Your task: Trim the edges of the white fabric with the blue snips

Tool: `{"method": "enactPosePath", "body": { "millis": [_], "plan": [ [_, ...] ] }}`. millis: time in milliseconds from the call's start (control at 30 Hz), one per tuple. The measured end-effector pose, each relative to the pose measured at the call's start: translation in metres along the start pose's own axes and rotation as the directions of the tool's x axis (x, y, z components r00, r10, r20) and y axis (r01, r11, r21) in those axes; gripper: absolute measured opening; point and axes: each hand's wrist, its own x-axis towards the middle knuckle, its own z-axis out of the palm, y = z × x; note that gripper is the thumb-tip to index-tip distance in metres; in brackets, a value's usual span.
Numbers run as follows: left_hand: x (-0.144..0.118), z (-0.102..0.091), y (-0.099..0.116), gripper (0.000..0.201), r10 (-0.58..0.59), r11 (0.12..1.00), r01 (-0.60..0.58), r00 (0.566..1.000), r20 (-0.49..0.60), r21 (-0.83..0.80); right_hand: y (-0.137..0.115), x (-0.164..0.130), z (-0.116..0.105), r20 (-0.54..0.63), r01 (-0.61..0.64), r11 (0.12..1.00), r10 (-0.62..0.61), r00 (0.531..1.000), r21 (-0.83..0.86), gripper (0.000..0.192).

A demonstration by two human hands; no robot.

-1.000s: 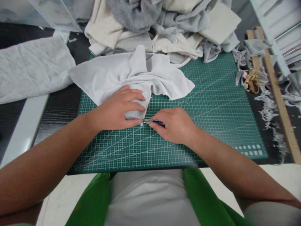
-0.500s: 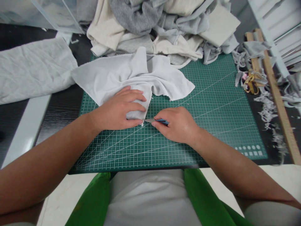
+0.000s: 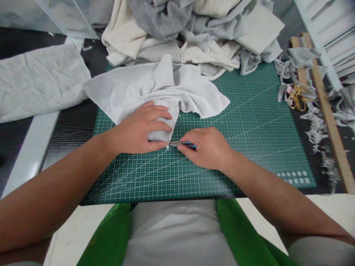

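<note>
A piece of white cloth [image 3: 130, 85] lies rumpled on the green cutting mat [image 3: 249, 140]. My left hand [image 3: 146, 127] rests flat on its near part, fingers spread, the thumb by the lower corner. In my right hand [image 3: 208, 147] is a pair of small thread snips [image 3: 190, 145] with a blue handle, gripped between thumb and fingers. Their silver tips point left and meet the cloth's corner beside my left thumb, where a small tuft of thread hangs. Most of the handle is hidden in my palm.
Grey and cream fabrics [image 3: 163, 22] are heaped behind the mat. Folded pale cloth [image 3: 41, 81] lies at left, near a clear plastic bin [image 3: 63, 14]. On the right are gold-handled scissors [image 3: 297, 98], a wooden strip [image 3: 330, 114] and thread scraps [image 3: 314, 127].
My right hand has shifted slightly left, bringing the tips of the snips onto the cloth's corner. My left hand and the cloth have stayed in place.
</note>
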Motion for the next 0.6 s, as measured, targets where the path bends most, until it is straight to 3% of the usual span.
{"method": "enactPosePath", "body": {
  "millis": [600],
  "plan": [
    [-0.0005,0.0005,-0.0008,0.030,0.017,1.000,-0.017,1.000,-0.009,0.018,-0.0024,0.0010,-0.0009,0.024,0.021,0.998,-0.020,1.000,-0.064,0.028]
  ]
}}
